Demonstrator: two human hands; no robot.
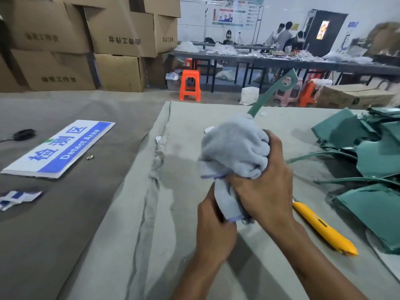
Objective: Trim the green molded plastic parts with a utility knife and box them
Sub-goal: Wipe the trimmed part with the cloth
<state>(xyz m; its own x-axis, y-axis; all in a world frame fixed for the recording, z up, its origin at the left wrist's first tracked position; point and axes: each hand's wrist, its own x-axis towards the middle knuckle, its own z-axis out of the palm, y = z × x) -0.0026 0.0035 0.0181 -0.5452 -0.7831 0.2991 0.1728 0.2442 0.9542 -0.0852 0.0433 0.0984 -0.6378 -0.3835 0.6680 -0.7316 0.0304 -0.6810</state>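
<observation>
A long green plastic part (279, 87) sticks up and away from a bunched grey cloth (236, 148); its end has a round hole. My right hand (264, 187) grips the cloth, which is wrapped around the part's lower section. Below it, my left hand (214, 224) is curled round the near end of the part and the hanging tail of the cloth. A yellow utility knife (322, 228) lies on the table to the right of my hands. A pile of green molded parts (368, 161) is heaped at the right edge.
A blue and white "Detect Area" sign (60, 148) lies on the grey table covering at left, with a torn label (17, 198) nearby. Stacked cardboard boxes (86, 44) stand behind. Orange stools (190, 85) and a long table with people stand at the back.
</observation>
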